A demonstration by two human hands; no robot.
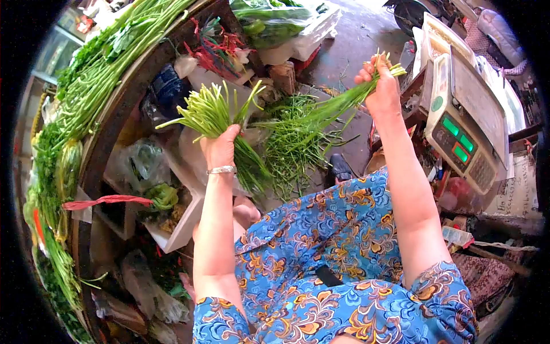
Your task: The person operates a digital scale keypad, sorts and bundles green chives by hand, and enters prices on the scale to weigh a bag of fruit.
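"Where are the greens in hand?"

"Both bunches are in the air, to the right of the brown edge of the left-hand table (106, 120). The left hand (219, 148) has the thick bunch (212, 109); the right hand (382, 94) has the thinner bunch (338, 107), raised near the weighing scale (467, 117)."

"And the fingers?"

"The right ones are curled round the stems near one end, thumb laid against them. On the left I see the thumb closed over the stems, but the other fingers are mostly hidden, so I can't tell exactly how they sit."

"Why hold them like that?"

"My guess is that the fist round the thick bunch keeps its pale ends together, while the grip near one end of the thinner bunch lets its length hang loose. Holding the hands well apart probably stops the strands tangling."

"Which way do they point?"

"The thick bunch slants: pale ends fan up and left towards the table's edge, thin green ends trail down and right. The thinner bunch has its short ends poking up and right past the fist, its long axis sloping down and left."

"Towards what?"

"The heap of loose greens (295, 157) low between the hands. Its strands lie every way, unlike the long-stemmed bundles (106, 86) on the table, which mostly run along its edge."
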